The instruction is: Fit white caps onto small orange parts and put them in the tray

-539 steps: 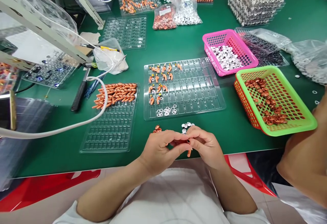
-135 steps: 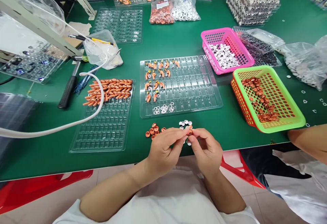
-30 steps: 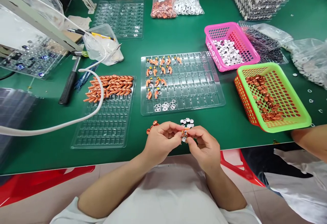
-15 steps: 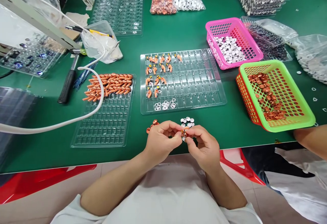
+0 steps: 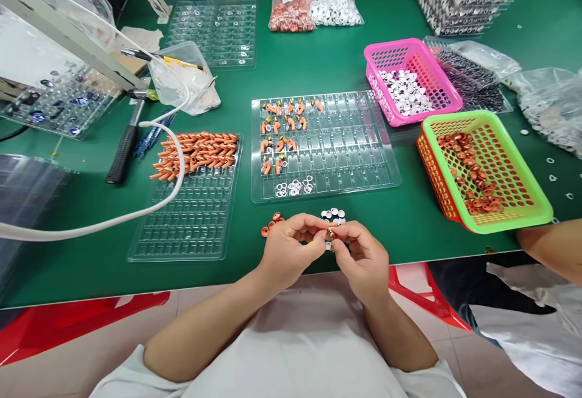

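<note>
Near the table's front edge, my left hand (image 5: pixel 291 243) and my right hand (image 5: pixel 364 257) meet, both pinching one small orange part (image 5: pixel 330 228) with a shiny metallic bit. My fingers cover most of it, so its full shape is hidden. Just beyond my fingertips lie several white round caps (image 5: pixel 334 212). Several copper-coloured round pieces (image 5: pixel 273 222) rest beside my left hand. Farther out is a clear plastic tray (image 5: pixel 345 143) with curved orange pieces in its left compartments and several white rings (image 5: pixel 295 187) along its near edge.
To the left, a clear tray (image 5: pixel 177 228) bears rows of copper-coloured tubes, with a white cable (image 5: pixel 150 205) across it and a hammer (image 5: pixel 122 149) beyond. At right stand a pink basket (image 5: pixel 448 98) and a green basket (image 5: pixel 541 204). Another person's arm (image 5: pixel 552 246) rests at the right edge.
The view has shifted slightly. Both hands keep their pinch on the small orange part, with hardly any movement.
</note>
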### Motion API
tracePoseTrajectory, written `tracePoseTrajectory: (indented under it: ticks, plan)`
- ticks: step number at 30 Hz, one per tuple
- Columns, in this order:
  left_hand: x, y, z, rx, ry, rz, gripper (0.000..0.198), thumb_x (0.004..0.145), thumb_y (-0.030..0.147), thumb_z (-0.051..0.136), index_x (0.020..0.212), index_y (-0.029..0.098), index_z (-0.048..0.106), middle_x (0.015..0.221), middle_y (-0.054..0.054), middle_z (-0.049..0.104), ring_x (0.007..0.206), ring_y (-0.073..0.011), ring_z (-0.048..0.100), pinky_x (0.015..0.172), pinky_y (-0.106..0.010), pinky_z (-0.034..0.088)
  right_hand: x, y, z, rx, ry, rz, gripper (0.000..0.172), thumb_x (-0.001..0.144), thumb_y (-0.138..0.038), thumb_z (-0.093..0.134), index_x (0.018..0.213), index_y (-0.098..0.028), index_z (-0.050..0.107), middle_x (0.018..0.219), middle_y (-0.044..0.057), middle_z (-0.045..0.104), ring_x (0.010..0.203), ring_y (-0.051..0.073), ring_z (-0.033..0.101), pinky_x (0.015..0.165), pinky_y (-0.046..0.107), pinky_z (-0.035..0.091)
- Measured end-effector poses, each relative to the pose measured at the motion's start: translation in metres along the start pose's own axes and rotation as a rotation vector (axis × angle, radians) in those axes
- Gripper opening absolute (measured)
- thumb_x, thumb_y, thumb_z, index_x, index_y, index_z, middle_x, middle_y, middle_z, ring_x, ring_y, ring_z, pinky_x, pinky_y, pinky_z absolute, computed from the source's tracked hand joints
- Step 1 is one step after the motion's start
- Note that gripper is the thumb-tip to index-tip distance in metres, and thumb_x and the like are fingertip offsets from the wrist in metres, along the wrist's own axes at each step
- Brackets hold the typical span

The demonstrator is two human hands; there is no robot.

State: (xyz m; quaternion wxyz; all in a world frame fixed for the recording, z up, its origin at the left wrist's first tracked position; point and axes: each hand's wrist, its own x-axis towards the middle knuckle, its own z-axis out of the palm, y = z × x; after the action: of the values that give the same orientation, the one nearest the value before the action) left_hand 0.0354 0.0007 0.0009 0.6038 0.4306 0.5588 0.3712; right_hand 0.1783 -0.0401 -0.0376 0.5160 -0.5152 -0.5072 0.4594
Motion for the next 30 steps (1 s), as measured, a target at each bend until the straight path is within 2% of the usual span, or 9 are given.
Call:
tracePoseTrajectory:
  ticks: [5, 13, 18, 23, 26, 30]
  plan:
    - [-0.001, -0.002, 0.001, 0.049, 0.001, 0.065, 0.011, 0.075, 0.016, 0.068, 0.083, 0.016, 0.076, 0.086, -0.006, 0.078, 0.076, -0.0184, 0.073, 0.069, -0.026, 0.060, -0.002, 0.001, 0.002, -0.002, 0.030, 0.026, 0.010, 0.091, -0.021, 0.059, 0.098, -0.024, 0.066, 0.093, 0.004, 0.066, 0.080, 0.017, 0.064, 0.069, 0.030, 0.054]
    - [-0.005, -0.006, 0.003, 0.114, 0.016, 0.163, 0.014, 0.078, 0.015, 0.068, 0.088, 0.017, 0.077, 0.089, -0.006, 0.079, 0.078, -0.0189, 0.074, 0.072, -0.027, 0.062, -0.003, 0.002, 0.004, -0.049, 0.084, -0.028, 0.011, 0.091, -0.019, 0.059, 0.099, -0.025, 0.066, 0.092, 0.004, 0.064, 0.086, 0.019, 0.063, 0.075, 0.032, 0.053]
    - [-0.009, -0.006, 0.000, 0.198, -0.022, 0.287, 0.022, 0.086, 0.015, 0.063, 0.099, 0.021, 0.078, 0.096, -0.006, 0.079, 0.082, -0.0188, 0.074, 0.076, -0.028, 0.060, -0.001, 0.002, 0.005, -0.085, 0.114, -0.055, 0.011, 0.091, -0.019, 0.059, 0.098, -0.025, 0.065, 0.087, 0.003, 0.062, 0.081, 0.018, 0.060, 0.073, 0.032, 0.053]
    - [-0.010, -0.008, -0.002, 0.281, -0.034, 0.413, 0.027, 0.087, 0.013, 0.061, 0.105, 0.025, 0.077, 0.087, -0.003, 0.079, 0.075, -0.0172, 0.072, 0.073, -0.028, 0.057, -0.001, 0.001, 0.004, -0.090, 0.121, -0.044, 0.011, 0.091, -0.019, 0.059, 0.098, -0.025, 0.066, 0.087, 0.003, 0.062, 0.080, 0.017, 0.060, 0.072, 0.031, 0.052]
    - [-0.008, -0.010, -0.005, 0.257, -0.049, 0.372, 0.023, 0.086, 0.014, 0.064, 0.099, 0.025, 0.079, 0.085, -0.003, 0.079, 0.074, -0.0169, 0.071, 0.071, -0.027, 0.056, -0.002, 0.002, 0.002, -0.053, 0.095, -0.024, 0.012, 0.092, -0.020, 0.059, 0.099, -0.026, 0.066, 0.091, 0.003, 0.063, 0.080, 0.017, 0.062, 0.071, 0.030, 0.053]
    - [-0.002, -0.009, -0.009, 0.114, -0.107, 0.246, 0.015, 0.082, 0.014, 0.070, 0.089, 0.023, 0.080, 0.086, -0.004, 0.079, 0.076, -0.0176, 0.071, 0.071, -0.027, 0.057, 0.001, 0.002, -0.004, 0.048, 0.019, 0.003, 0.013, 0.092, -0.020, 0.060, 0.101, -0.026, 0.067, 0.092, 0.003, 0.063, 0.077, 0.015, 0.062, 0.068, 0.027, 0.054]
